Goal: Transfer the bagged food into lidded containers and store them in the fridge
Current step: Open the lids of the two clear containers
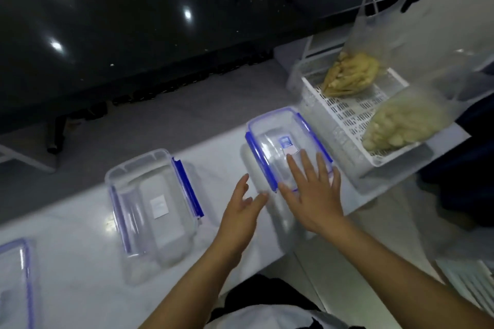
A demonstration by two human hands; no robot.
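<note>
lidded container [278, 139] under flat right hand [312, 195], left hand [240, 208] spread beside, bagged food [401, 125] in white basket [344, 115]

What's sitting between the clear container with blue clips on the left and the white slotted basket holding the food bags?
In the head view, another clear blue-clipped container lies between them, with the right hand resting flat on it and the left hand just beside.

A single head-worn wide-angle view looks forward and steeply down from close above the white glossy tabletop [80, 288], both forearms entering from the bottom edge. The frame's upper part reaches a black glossy table [160, 21]; straight edges bow near the corners.
</note>
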